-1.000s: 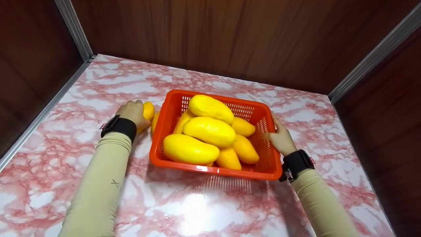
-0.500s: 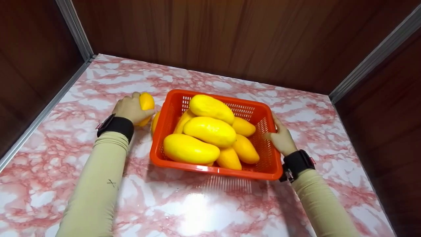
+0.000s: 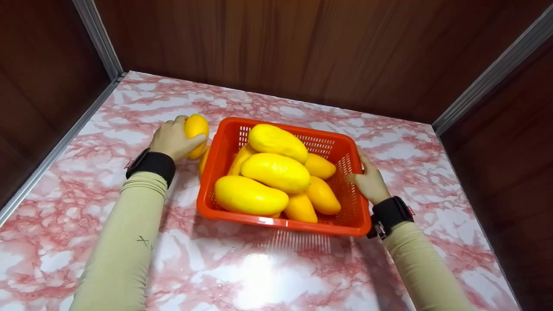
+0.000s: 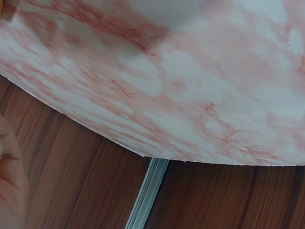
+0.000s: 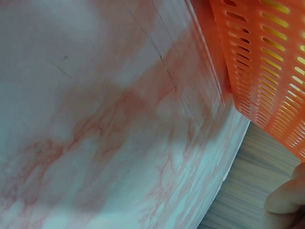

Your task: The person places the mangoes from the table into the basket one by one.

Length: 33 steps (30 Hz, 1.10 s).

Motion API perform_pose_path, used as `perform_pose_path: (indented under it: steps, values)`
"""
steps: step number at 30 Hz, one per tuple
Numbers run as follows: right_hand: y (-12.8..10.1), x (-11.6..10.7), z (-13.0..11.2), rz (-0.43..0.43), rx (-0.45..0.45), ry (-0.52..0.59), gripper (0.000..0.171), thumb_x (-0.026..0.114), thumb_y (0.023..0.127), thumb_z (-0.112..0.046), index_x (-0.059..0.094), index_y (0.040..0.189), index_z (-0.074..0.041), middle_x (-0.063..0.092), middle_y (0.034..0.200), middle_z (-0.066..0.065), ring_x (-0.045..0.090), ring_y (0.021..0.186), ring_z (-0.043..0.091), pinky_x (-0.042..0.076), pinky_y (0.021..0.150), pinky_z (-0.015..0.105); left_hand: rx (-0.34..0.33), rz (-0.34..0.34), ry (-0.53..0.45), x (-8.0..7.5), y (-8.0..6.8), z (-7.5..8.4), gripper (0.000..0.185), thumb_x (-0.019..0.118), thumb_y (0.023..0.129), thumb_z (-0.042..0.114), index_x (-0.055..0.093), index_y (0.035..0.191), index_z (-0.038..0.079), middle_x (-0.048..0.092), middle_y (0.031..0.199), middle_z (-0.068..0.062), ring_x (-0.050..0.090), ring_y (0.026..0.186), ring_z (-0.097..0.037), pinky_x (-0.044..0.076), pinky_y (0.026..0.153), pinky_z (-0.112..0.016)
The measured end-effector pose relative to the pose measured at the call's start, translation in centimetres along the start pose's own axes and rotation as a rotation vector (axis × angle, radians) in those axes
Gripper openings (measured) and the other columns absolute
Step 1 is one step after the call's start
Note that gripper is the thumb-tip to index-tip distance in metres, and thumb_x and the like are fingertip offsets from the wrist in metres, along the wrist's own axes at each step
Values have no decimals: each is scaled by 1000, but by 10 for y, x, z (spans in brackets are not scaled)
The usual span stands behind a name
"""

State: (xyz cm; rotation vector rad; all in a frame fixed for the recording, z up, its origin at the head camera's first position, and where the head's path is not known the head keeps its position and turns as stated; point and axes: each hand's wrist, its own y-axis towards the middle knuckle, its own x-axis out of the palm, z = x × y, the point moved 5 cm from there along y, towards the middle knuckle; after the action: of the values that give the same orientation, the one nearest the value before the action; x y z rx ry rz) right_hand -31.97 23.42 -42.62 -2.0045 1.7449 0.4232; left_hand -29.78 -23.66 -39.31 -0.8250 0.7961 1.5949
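Note:
My left hand grips a yellow-orange mango left of the red plastic basket, thumb on the near side. Another mango lies against the basket's left side, partly hidden by the rim. Several mangoes are piled inside the basket. On the basket's right side, my right hand holds the rim, thumb inside and fingers outside. The right wrist view shows the slotted basket wall and some fingers. Only an edge of the left hand enters the left wrist view.
A pink-and-white marbled table lies under everything. Dark wood-grain panels enclose it at the back and both sides, with metal strips at the corners. Black bands circle both wrists.
My left hand has lifted the mango up and away from the table's near side, turning it more upright beside the basket. The right hand and the basket have stayed in place.

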Motion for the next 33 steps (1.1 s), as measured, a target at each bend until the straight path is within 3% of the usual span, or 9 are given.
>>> perform_pose_path:
  steps: [6, 13, 18, 23, 28, 33]
  values:
    - [0, 0, -1, 2, -9, 5, 94, 60, 80, -2, 18, 160, -29, 55, 135, 26, 64, 96, 23, 56, 76, 28, 11, 0, -41, -1, 0, 4, 75, 51, 87, 50, 45, 141, -1, 60, 119, -26, 56, 100, -40, 45, 90, -51]
    - [0, 0, 0, 5, -22, -10, 93, 60, 81, -3, 18, 159, -30, 53, 139, 24, 62, 101, 27, 55, 78, 28, 1, 8, -178, -3, 0, 12, 72, 51, 90, 51, 48, 144, 4, 60, 127, -24, 56, 107, -37, 43, 100, -51]
    - [0, 0, 1, 4, -27, -22, 93, 60, 82, -3, 17, 159, -31, 49, 144, 23, 60, 105, 29, 54, 79, 27, -7, -21, -256, -2, 0, 21, 71, 53, 92, 52, 47, 146, 6, 58, 134, -21, 56, 113, -35, 42, 106, -49]
    - [-1, 0, 1, 1, -31, -20, 92, 60, 83, -3, 17, 159, -31, 47, 146, 23, 60, 107, 30, 53, 80, 27, 24, -43, -300, 1, 1, 31, 71, 58, 90, 52, 47, 146, 10, 59, 134, -20, 57, 116, -33, 46, 104, -47]
    - [-1, -1, -1, 3, -20, -13, 94, 61, 82, -3, 17, 159, -32, 51, 142, 24, 62, 102, 26, 54, 78, 27, 88, -54, -292, 6, 0, 42, 71, 63, 87, 55, 51, 144, 14, 63, 122, -18, 59, 109, -31, 48, 95, -44]
    - [0, -1, 0, 4, -4, -7, 95, 61, 81, -2, 17, 159, -32, 55, 136, 25, 65, 95, 23, 56, 76, 29, 126, -59, -247, 10, -1, 52, 71, 65, 85, 56, 54, 139, 11, 64, 117, -17, 57, 105, -30, 47, 93, -44]
